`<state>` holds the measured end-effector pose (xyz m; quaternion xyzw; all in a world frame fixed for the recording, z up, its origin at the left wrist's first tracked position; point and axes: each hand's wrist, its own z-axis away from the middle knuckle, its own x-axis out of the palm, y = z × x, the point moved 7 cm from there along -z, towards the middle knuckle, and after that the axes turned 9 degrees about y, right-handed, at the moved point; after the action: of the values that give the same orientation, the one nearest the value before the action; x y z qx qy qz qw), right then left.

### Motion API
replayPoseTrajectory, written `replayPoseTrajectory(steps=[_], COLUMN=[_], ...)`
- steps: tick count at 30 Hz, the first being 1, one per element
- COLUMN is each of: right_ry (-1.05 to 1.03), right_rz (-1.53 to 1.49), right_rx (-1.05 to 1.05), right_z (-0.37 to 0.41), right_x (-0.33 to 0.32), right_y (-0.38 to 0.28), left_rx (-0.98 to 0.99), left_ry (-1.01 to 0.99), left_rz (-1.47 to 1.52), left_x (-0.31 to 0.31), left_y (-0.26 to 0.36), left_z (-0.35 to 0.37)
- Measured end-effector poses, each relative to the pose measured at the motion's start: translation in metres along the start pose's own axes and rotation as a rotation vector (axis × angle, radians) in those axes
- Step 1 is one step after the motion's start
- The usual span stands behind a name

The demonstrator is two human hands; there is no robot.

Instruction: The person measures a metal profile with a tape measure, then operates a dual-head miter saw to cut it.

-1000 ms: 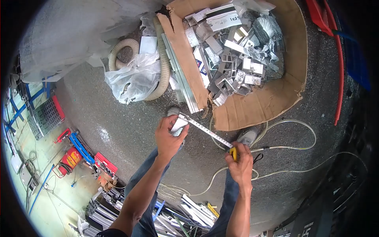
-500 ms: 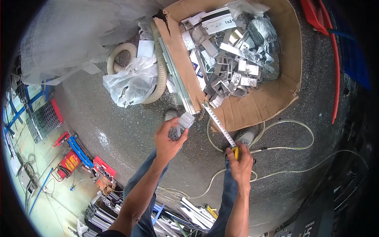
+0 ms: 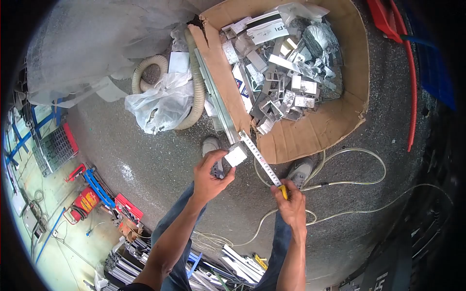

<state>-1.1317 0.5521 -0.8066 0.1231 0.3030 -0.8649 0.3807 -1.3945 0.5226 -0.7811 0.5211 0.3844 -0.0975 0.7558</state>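
Largely, right hand [image 3: 292,206] hides yellow tape measure [image 3: 262,163].

Only legible lettering: "SPI", dark capitals on white packet [image 3: 267,26] among metal offcuts in cardboard box [image 3: 315,131]; any further letters hidden. Your tape measure [image 3: 259,157]: scale marks visible on blade, numbers too small to read.

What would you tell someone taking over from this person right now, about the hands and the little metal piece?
Left hand: grip shut on the small metal piece, held over the floor.
Right hand: grip shut on the yellow tape measure.
Done: the blade is pulled out and lies along the piece's right edge.
Left: the marks are too small to read here.
Cardboard box of metal scraps lies just beyond.
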Motion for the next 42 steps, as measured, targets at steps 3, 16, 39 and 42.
replayPoseTrajectory(steps=[3, 16, 39, 42], right_ry=[-0.013, 0.274, 0.007, 0.028], right_rz=[-0.035, -0.442, -0.75, -0.491], right_rx=[0.008, 0.213, 0.63, 0.549], right_z=[-0.001, -0.011, 0.075, 0.129], right_x=[-0.004, -0.03, 0.093, 0.096], right_y=[-0.002, 0.019, 0.127, 0.121], left_rx=[-0.012, -0.618, -0.28, 0.011], left_ry=[-0.026, -0.259, -0.311, -0.553], left_rz=[0.058, 0.891, -0.131, -0.617], left_x=[-0.001, 0.03, -0.045, -0.1], left_y=[0.01, -0.013, -0.017, 0.013], left_z=[-0.003, 0.011, 0.1, 0.154])
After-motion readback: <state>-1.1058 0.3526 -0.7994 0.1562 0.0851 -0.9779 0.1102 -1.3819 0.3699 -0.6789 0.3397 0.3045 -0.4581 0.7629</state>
